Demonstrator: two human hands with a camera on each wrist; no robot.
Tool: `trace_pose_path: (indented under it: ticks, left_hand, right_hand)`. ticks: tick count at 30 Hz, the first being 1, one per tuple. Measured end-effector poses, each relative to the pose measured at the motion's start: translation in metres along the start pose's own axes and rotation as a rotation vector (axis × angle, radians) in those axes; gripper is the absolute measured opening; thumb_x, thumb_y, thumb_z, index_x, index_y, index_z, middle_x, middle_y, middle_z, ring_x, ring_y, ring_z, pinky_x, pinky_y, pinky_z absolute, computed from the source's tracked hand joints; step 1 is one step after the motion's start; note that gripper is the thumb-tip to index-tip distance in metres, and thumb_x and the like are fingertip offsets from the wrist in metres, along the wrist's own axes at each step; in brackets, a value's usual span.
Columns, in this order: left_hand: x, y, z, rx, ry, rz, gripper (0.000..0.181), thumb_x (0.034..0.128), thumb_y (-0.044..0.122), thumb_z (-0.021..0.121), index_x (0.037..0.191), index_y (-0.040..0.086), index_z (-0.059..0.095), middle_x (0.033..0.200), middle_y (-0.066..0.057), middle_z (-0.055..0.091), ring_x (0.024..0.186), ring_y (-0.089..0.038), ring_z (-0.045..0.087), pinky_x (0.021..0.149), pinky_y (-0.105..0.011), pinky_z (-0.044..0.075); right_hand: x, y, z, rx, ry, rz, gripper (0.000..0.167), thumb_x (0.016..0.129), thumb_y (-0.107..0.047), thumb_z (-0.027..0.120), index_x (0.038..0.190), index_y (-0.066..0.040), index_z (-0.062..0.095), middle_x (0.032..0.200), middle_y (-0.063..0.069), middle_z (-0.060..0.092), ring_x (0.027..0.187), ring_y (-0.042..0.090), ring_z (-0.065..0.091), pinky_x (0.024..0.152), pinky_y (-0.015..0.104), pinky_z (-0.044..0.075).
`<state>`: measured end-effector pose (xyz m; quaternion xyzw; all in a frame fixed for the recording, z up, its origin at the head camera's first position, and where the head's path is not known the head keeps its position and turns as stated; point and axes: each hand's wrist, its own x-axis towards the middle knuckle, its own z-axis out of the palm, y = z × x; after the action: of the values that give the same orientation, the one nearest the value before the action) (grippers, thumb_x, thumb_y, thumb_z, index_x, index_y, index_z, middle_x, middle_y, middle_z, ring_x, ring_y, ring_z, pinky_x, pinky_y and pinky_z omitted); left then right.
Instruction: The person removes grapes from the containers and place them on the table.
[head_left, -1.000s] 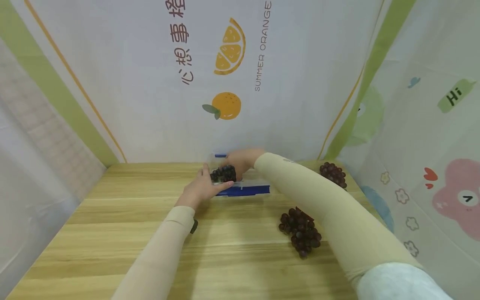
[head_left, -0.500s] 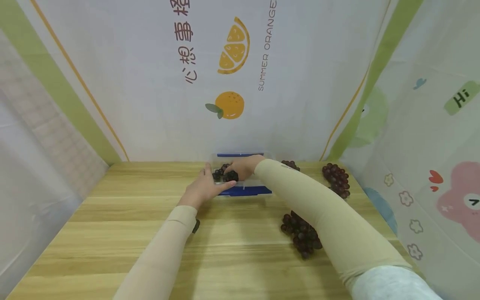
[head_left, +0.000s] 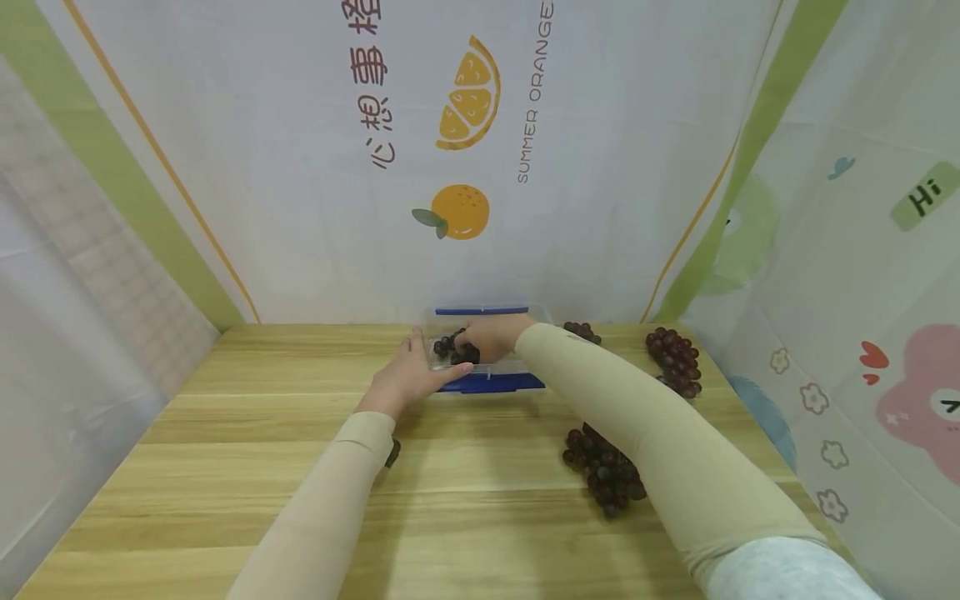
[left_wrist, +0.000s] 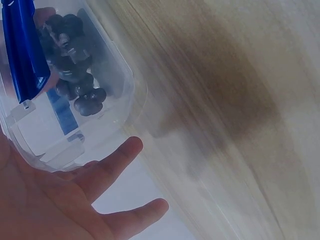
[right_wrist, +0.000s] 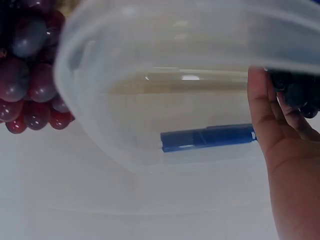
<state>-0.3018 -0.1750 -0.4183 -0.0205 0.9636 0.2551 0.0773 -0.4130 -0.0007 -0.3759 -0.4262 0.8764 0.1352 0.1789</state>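
A clear plastic box (head_left: 491,383) with blue latches stands at the back middle of the wooden table. Inside its left part lies a bunch of black grapes (head_left: 444,344), seen through the wall in the left wrist view. My right hand (head_left: 497,337) reaches in over the rim and holds the bunch; the right wrist view has its fingers around the dark grapes (right_wrist: 297,94). Against the box's left front corner rests my left hand (head_left: 403,381), its thumb along the front rim and its fingers straight and spread along the left side.
Right of the box lie bunches of red grapes: one in front (head_left: 603,475), one at the far right (head_left: 675,362), one partly hidden behind the right sleeve (head_left: 582,331). A small dark object (head_left: 392,452) peeks out beside the left forearm. A printed cloth (head_left: 315,208) hangs behind.
My right hand has lowered the black grapes into the box and shifted slightly right. My left hand keeps its place at the box corner.
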Motion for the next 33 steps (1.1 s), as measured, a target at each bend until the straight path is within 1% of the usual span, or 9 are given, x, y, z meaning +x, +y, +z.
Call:
trace_pose_path:
  ticks: [5, 7, 13, 16, 19, 22, 25, 29, 33]
  left_hand:
    - [0.001, 0.003, -0.001, 0.002, 0.003, 0.004, 0.145, 0.0783, 0.102, 0.047, 0.17, 0.007, -0.014, 0.178, -0.028, 0.007, 0.15, -0.053, 0.044, 0.112, -0.067, 0.048]
    - [0.002, 0.004, -0.002, 0.007, 0.003, 0.005, 0.145, 0.0783, 0.102, 0.046, 0.17, 0.007, -0.014, 0.178, -0.029, 0.007, 0.151, -0.053, 0.044, 0.111, -0.067, 0.048]
    - [0.0, 0.007, -0.004, 0.001, -0.001, 0.008, 0.144, 0.0789, 0.101, 0.046, 0.17, 0.008, -0.013, 0.178, -0.028, 0.007, 0.152, -0.053, 0.043, 0.114, -0.068, 0.046]
    - [-0.001, 0.007, -0.005, -0.005, -0.001, 0.006, 0.143, 0.08, 0.1, 0.047, 0.17, 0.007, -0.014, 0.178, -0.028, 0.007, 0.152, -0.053, 0.042, 0.114, -0.069, 0.046]
    - [-0.002, 0.007, -0.005, -0.008, 0.0, 0.005, 0.142, 0.081, 0.099, 0.047, 0.17, 0.007, -0.014, 0.177, -0.029, 0.006, 0.152, -0.054, 0.041, 0.115, -0.07, 0.044]
    - [-0.002, 0.007, -0.005, -0.018, 0.001, 0.002, 0.143, 0.0804, 0.099, 0.048, 0.17, 0.007, -0.013, 0.177, -0.029, 0.006, 0.152, -0.054, 0.041, 0.115, -0.071, 0.043]
    - [-0.002, 0.005, -0.005, -0.023, 0.01, 0.001, 0.144, 0.0795, 0.099, 0.05, 0.171, 0.007, -0.012, 0.178, -0.029, 0.007, 0.152, -0.055, 0.041, 0.116, -0.071, 0.042]
    - [-0.002, 0.005, -0.004, -0.025, 0.02, 0.002, 0.142, 0.0815, 0.097, 0.052, 0.171, 0.007, -0.012, 0.177, -0.029, 0.008, 0.153, -0.055, 0.039, 0.118, -0.073, 0.038]
    - [-0.002, 0.003, -0.002, -0.024, 0.009, -0.002, 0.142, 0.0816, 0.097, 0.051, 0.17, 0.006, -0.012, 0.177, -0.03, 0.009, 0.154, -0.056, 0.036, 0.119, -0.075, 0.035]
  right_hand:
    - [-0.004, 0.004, 0.003, -0.032, 0.026, -0.04, 0.034, 0.109, -0.019, 0.062, 0.143, -0.023, 0.064, 0.13, 0.003, 0.072, 0.117, 0.019, 0.071, 0.101, 0.037, 0.06]
    - [-0.005, 0.006, 0.004, -0.032, 0.033, -0.047, 0.033, 0.109, -0.017, 0.062, 0.142, -0.022, 0.065, 0.128, 0.002, 0.073, 0.114, 0.018, 0.072, 0.099, 0.036, 0.061]
    - [-0.01, 0.008, -0.001, -0.011, 0.062, -0.07, 0.022, 0.106, -0.013, 0.066, 0.126, -0.019, 0.072, 0.117, 0.001, 0.074, 0.102, 0.014, 0.069, 0.091, 0.033, 0.059]
    - [-0.015, 0.008, -0.007, 0.0, 0.079, -0.067, 0.024, 0.101, -0.011, 0.071, 0.123, -0.019, 0.073, 0.115, 0.0, 0.074, 0.097, 0.014, 0.067, 0.086, 0.031, 0.059]
    - [-0.022, 0.009, -0.015, -0.004, 0.078, -0.044, 0.032, 0.098, -0.011, 0.075, 0.128, -0.02, 0.072, 0.119, 0.001, 0.073, 0.1, 0.015, 0.066, 0.087, 0.032, 0.059]
    - [-0.031, 0.008, -0.026, 0.0, 0.078, -0.027, 0.038, 0.096, -0.013, 0.079, 0.132, -0.019, 0.071, 0.126, 0.005, 0.07, 0.111, 0.019, 0.066, 0.096, 0.035, 0.061]
    - [-0.043, 0.006, -0.037, -0.007, 0.09, -0.024, 0.036, 0.095, -0.014, 0.081, 0.13, -0.018, 0.071, 0.129, 0.009, 0.068, 0.12, 0.023, 0.066, 0.104, 0.04, 0.059]
    - [-0.062, 0.005, -0.051, -0.058, 0.108, -0.008, 0.033, 0.096, -0.013, 0.079, 0.128, -0.02, 0.072, 0.129, 0.009, 0.066, 0.118, 0.024, 0.063, 0.103, 0.041, 0.059]
    - [-0.077, 0.007, -0.061, -0.101, 0.12, 0.016, 0.036, 0.097, -0.011, 0.077, 0.13, -0.022, 0.071, 0.131, 0.009, 0.064, 0.116, 0.025, 0.063, 0.1, 0.042, 0.059]
